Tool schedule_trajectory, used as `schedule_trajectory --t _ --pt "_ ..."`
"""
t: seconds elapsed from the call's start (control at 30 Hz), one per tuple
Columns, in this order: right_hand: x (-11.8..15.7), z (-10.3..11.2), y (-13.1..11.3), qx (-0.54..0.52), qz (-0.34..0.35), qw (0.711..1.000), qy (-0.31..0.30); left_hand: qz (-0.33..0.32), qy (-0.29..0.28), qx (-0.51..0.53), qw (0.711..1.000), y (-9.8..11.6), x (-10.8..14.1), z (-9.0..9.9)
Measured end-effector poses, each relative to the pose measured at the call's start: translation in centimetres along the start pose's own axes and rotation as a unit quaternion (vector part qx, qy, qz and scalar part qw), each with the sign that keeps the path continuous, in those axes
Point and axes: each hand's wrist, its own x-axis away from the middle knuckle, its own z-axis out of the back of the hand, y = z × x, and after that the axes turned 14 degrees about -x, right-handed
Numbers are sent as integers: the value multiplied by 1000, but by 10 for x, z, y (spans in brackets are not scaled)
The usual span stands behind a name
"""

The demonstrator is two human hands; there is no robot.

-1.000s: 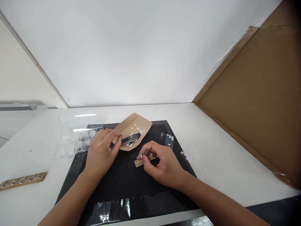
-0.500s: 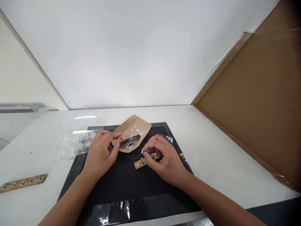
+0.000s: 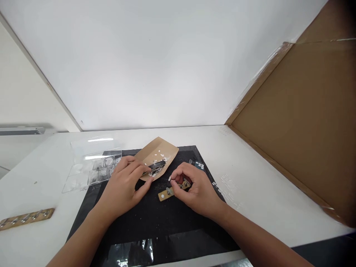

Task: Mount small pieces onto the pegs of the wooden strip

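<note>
A brown paper tray [image 3: 150,151] lies at the back of the black mat [image 3: 150,222], with small white pieces and a black tool [image 3: 158,165] in it. My left hand [image 3: 126,183] is at the tray's near left side, its fingers over the near end of the tool; whether they grip it is unclear. My right hand [image 3: 194,189] pinches a tiny white piece [image 3: 169,178] between thumb and forefinger. Partly under that hand lies a wooden strip [image 3: 163,195] with metal fittings and a white dot at its left end.
A clear compartment box [image 3: 96,174] with its lid raised stands at the left. Another wooden strip [image 3: 27,218] with metal fittings lies far left. White bits on a dark card [image 3: 199,165] and on the table are at the right, before a cardboard panel [image 3: 300,129].
The black tool has dropped lower into the paper tray, and my left hand has moved right with its fingers lower and more spread. My right hand has barely moved, still pinching the white piece.
</note>
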Motion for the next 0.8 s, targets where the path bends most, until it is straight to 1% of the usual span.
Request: schedule_trajectory --t 0.07,0.13,0.23,0.33,0.5,0.67,0.8 --pt "0 -1 -1 1 3 1000 0 16 -9 -27 999 -3 1 -4" --pt "1 -2 -2 3 4 1000 -1 15 -31 -52 998 -4 1 -7" --pt "2 -3 -3 2 7 1000 -5 9 -67 -77 995 -3 1 -11" --pt "2 -4 -3 0 8 1000 -10 18 -87 -90 992 1 1 -15" --pt "2 -3 -2 0 3 1000 -10 36 -96 -96 990 1 -1 -18" --pt "3 -4 -3 -4 -2 1000 -14 29 -92 -97 991 0 -2 -18" --pt "3 -4 -2 -2 1 1000 -14 41 -96 -113 988 -1 -2 -19"
